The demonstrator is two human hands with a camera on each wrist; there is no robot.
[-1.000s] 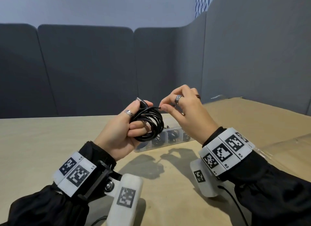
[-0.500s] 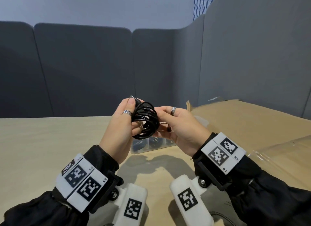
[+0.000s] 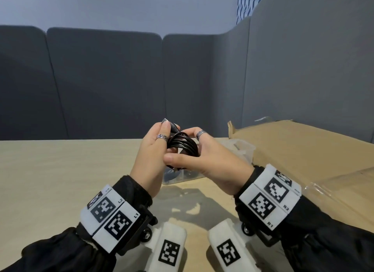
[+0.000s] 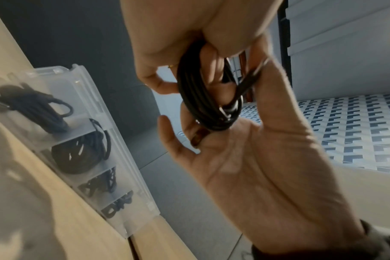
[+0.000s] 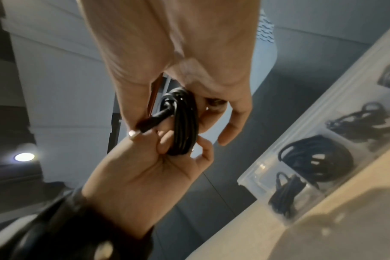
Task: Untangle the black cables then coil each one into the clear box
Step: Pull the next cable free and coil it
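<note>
A black cable [image 3: 183, 144] wound into a small coil hangs above the table between both hands. My left hand [image 3: 164, 144] grips the coil's left side, its fingers through the loops, and its ringed index finger presses the plug end [image 3: 169, 124] on top. My right hand [image 3: 182, 148] holds the coil from the right, thumb underneath and ringed index finger over the top. The wrist views show the same coil [image 4: 203, 98] [image 5: 185, 123] pinched between the hands. The clear box [image 3: 245, 148] lies on the table just behind and below the hands, mostly hidden by them.
The clear box [image 4: 89, 98] [image 5: 267, 168] has several compartments that hold coiled black cables. A flattened cardboard box [image 3: 303, 150] and a clear plastic sheet [image 3: 327, 192] lie at the right. Grey partition panels [image 3: 101, 79] close off the far edge of the wooden table [image 3: 60, 180].
My right hand has left the strand it pinched at the coil's top right and now wraps the coil, thumb beneath. Both hands have drawn together.
</note>
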